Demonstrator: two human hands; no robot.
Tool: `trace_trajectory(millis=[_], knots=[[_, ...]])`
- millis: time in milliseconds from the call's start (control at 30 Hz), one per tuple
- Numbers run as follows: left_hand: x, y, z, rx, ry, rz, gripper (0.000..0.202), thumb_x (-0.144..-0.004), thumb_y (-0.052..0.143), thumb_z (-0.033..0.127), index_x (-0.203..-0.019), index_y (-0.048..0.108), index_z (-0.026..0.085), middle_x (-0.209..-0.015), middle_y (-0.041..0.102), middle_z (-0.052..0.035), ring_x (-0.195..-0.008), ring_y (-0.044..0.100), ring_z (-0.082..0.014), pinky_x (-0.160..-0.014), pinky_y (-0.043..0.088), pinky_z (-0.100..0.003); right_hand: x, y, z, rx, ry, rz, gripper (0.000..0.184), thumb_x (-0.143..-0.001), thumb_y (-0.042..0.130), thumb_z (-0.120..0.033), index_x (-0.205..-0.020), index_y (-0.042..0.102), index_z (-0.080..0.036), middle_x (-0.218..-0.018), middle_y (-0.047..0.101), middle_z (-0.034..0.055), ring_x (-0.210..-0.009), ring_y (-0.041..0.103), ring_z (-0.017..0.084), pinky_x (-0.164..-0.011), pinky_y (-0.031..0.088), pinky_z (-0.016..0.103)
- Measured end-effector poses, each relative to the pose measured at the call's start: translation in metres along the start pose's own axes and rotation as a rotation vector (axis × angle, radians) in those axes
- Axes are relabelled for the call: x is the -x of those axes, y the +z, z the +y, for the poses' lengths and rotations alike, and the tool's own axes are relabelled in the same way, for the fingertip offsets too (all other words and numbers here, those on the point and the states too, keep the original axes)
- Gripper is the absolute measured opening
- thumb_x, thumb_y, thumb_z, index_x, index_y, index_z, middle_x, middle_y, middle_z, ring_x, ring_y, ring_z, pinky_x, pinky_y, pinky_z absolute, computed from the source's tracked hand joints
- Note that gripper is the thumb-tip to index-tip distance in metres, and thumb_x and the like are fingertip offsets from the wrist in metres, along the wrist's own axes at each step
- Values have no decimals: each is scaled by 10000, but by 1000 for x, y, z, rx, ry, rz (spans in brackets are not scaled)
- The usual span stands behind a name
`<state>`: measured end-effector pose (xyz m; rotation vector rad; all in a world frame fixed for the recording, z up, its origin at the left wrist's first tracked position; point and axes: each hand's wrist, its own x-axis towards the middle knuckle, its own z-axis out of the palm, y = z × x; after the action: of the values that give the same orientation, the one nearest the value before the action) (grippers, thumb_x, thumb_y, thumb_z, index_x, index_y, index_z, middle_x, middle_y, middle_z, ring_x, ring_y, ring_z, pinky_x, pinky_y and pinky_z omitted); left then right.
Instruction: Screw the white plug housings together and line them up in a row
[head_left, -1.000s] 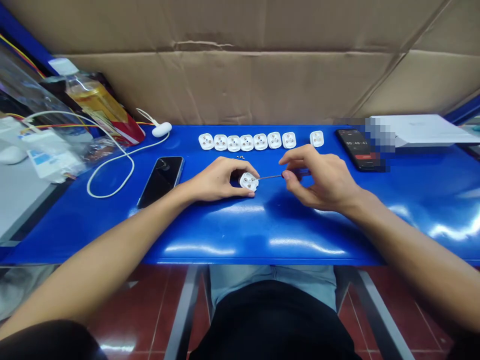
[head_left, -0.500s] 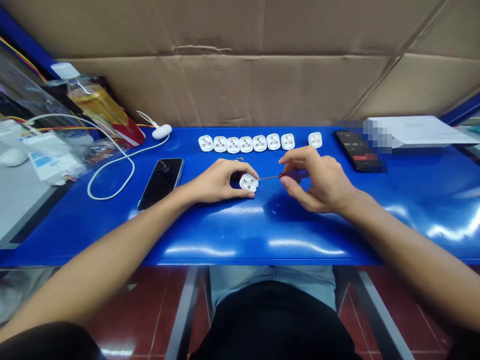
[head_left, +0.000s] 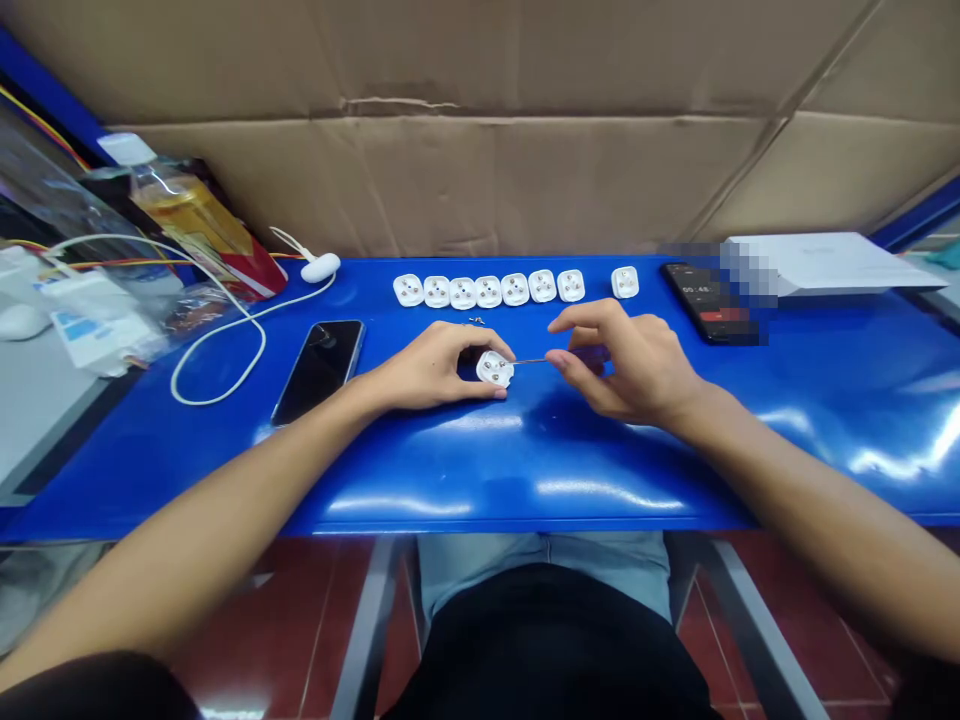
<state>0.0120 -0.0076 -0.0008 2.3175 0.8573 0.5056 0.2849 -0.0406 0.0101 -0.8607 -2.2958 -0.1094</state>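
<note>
My left hand (head_left: 431,368) grips a small white plug housing (head_left: 493,369) between thumb and fingers, its inner side with metal terminals facing up. From the right, my right hand (head_left: 630,362) holds a screwdriver (head_left: 531,361); its thin shaft reaches the housing's right side and its tip seems to touch a terminal. Most of the handle is hidden in the fingers, with the index finger raised. A few tiny screws (head_left: 476,321) lie just behind my left hand. Beyond them stands a row of similar white plug housings (head_left: 488,291), with one more housing (head_left: 624,282) apart at the right.
A dark phone (head_left: 319,370) lies left of my left arm. Another phone (head_left: 701,300) with a timer showing and a white box (head_left: 832,262) sit at the back right. At the left are a bottle (head_left: 199,220), a white cable (head_left: 221,330) and a cardboard wall (head_left: 450,190) behind.
The fingers of my right hand have shifted slightly along the screwdriver, and less of its handle shows. My left hand still holds the plug housing in place. The view has tilted a little.
</note>
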Motion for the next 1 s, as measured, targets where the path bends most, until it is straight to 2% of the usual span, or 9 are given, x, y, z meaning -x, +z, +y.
trace_trajectory(millis=[100,200,333,467,633,733,833,900,1000], knots=[[0,0,0,-10,13,-2,459,-895,812,532,-1226,771,217,-1192,792,-49,-1019,721,-230,-873,522,-319,0,0,0,-38,-21,3,280,-987,617,-283,-1251,562,-208,-951,801,53,-715,758,198,-607,515,286],[0,0,0,-20,20,-7,455,-907,797,542,-1230,767,224,-1206,789,-26,-1050,720,-233,-903,519,-313,-1,0,-1,20,-27,24,197,-1012,613,-278,-1196,589,-211,-793,776,2,-577,701,175,-538,451,282],[1,0,1,-14,23,-13,446,-913,792,537,-1229,765,223,-1203,789,-29,-1062,720,-239,-914,523,-317,-2,-1,-1,-36,-72,4,215,-987,617,-237,-1199,604,-205,-877,803,51,-697,752,206,-596,498,308],[1,0,3,-7,12,-15,443,-907,799,516,-1239,764,225,-1210,790,-48,-1067,722,-243,-928,534,-339,-3,-1,-1,76,-77,51,101,-1004,592,-231,-1090,645,-221,-609,689,-43,-487,631,168,-493,369,312],[1,-1,3,-4,20,-16,444,-914,786,531,-1227,764,218,-1188,791,-31,-1044,721,-227,-914,538,-318,-4,-2,-1,-10,-82,10,228,-970,586,-219,-1197,594,-196,-814,785,14,-634,720,183,-562,449,292],[1,-1,2,-13,26,-14,450,-915,785,532,-1242,760,225,-1211,789,-48,-1057,724,-229,-912,537,-326,-3,-2,-1,58,-78,12,137,-1012,586,-240,-1139,605,-195,-635,712,-37,-491,645,162,-490,353,295],[1,-1,2,-20,14,-20,444,-915,777,530,-1237,761,225,-1190,792,-22,-1037,721,-215,-903,531,-307,-3,-3,-2,30,-85,-6,183,-1028,602,-305,-1168,596,-187,-715,756,-12,-565,704,173,-519,405,290],[1,-1,2,-24,10,-22,439,-915,771,538,-1229,763,230,-1178,792,-8,-1016,720,-208,-891,528,-297,-3,-4,-1,0,-85,-16,204,-1010,594,-264,-1198,583,-185,-802,790,12,-624,733,174,-546,446,281],[1,0,1,-18,16,-13,436,-910,783,536,-1226,767,236,-1202,792,-26,-1041,723,-223,-903,523,-307,-3,-4,0,46,-93,-17,133,-1022,589,-240,-1146,598,-192,-665,734,-28,-485,640,146,-494,378,291]])
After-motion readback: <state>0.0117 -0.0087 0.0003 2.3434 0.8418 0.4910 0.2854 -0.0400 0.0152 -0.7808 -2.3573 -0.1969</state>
